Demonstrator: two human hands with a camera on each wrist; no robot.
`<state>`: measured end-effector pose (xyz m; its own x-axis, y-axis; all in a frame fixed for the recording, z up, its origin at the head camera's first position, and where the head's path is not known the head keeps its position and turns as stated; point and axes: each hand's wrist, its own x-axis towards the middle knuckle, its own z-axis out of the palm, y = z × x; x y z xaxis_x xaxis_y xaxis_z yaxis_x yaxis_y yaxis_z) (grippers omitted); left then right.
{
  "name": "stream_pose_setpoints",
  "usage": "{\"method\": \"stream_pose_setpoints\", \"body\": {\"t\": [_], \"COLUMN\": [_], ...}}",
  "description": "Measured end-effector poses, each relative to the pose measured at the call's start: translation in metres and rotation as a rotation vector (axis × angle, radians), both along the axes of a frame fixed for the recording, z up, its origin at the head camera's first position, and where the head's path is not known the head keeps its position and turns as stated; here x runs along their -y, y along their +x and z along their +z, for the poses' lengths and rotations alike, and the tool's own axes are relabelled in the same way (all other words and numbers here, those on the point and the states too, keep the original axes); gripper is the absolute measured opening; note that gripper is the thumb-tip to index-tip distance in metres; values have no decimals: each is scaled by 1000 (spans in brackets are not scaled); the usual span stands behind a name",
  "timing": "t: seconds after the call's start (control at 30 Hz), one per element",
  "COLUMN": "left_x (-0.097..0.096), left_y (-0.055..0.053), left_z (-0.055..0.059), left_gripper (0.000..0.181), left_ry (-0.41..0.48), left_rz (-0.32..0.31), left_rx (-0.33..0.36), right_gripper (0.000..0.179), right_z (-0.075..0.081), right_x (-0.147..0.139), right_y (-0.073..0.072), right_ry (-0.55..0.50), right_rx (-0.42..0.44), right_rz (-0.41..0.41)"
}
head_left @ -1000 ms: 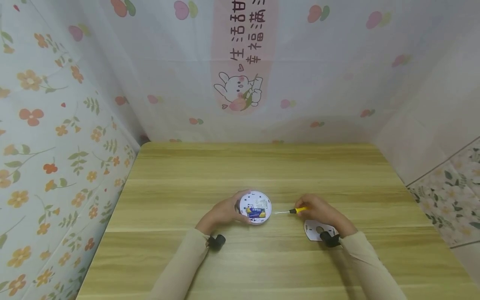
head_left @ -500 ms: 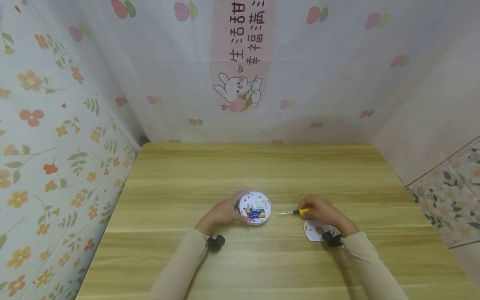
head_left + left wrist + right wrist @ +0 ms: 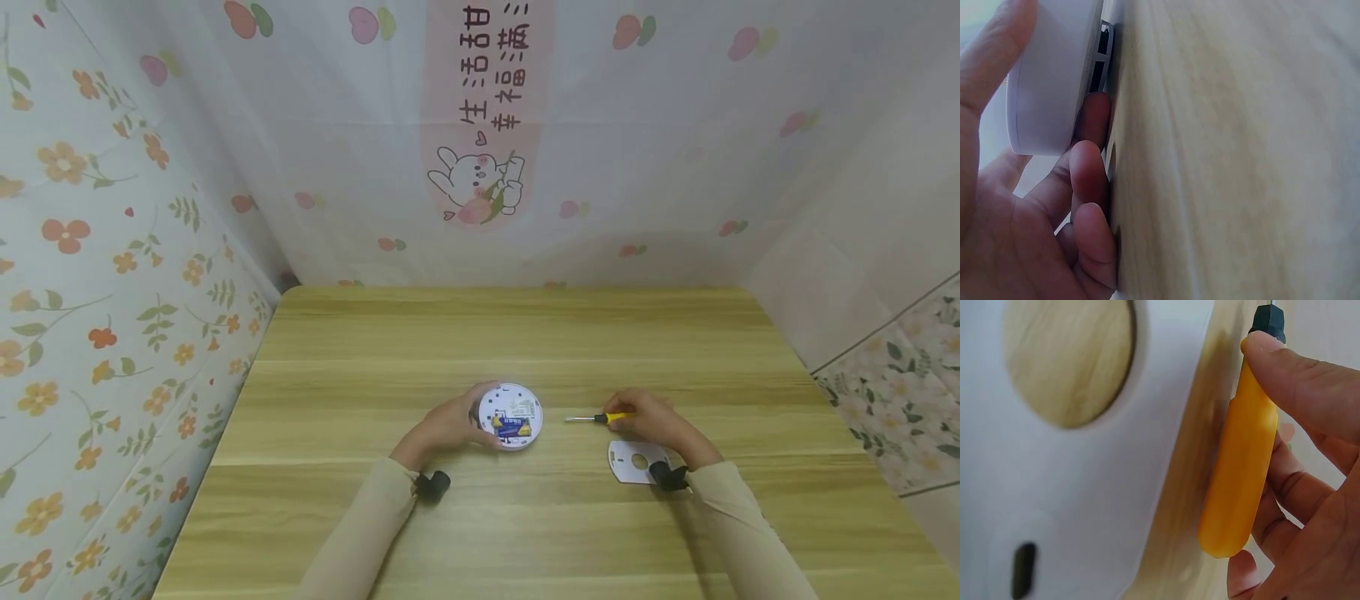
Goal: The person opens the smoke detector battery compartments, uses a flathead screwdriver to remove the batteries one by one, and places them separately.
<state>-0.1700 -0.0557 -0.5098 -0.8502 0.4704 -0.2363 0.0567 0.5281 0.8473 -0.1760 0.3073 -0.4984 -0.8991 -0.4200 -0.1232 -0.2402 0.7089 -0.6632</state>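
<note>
My left hand grips the left side of a round white smoke detector, its back facing up and a blue and yellow battery showing there. In the left wrist view the thumb lies along the white casing while curled fingertips reach under it at the tabletop. A yellow-handled screwdriver with a black collar is pinched by my right hand. Its metal shaft points left towards the detector, apart from it. A white mounting plate with a round hole lies below the right hand, partly covered by the wrist camera.
Everything rests on a wood-grain table. A white curtain with printed fruit and a rabbit hangs behind it. Floral cloth stands along the left side. Black wrist cameras sit on both forearms, the left camera near the table.
My right hand has moved a little to the right with the screwdriver, widening the gap to the detector. The left hand and detector stay in place.
</note>
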Motion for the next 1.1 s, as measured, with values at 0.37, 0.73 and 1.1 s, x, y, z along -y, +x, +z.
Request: {"method": "stream_pose_setpoints", "body": {"t": [0.37, 0.73, 1.1], "left_x": [1, 0, 0], "left_y": [0, -1, -2], "left_z": [0, -3, -6], "left_gripper": [103, 104, 103], "left_ry": [16, 1, -8], "left_rz": [2, -6, -5], "left_rx": [1, -30, -19], "right_gripper": [21, 22, 21], "right_z": [0, 16, 24], "right_x": [-1, 20, 73], "right_y": [-1, -5, 9], "right_ry": [75, 7, -96], "right_rx": [4, -56, -98], "right_rz": [-64, -46, -8]}}
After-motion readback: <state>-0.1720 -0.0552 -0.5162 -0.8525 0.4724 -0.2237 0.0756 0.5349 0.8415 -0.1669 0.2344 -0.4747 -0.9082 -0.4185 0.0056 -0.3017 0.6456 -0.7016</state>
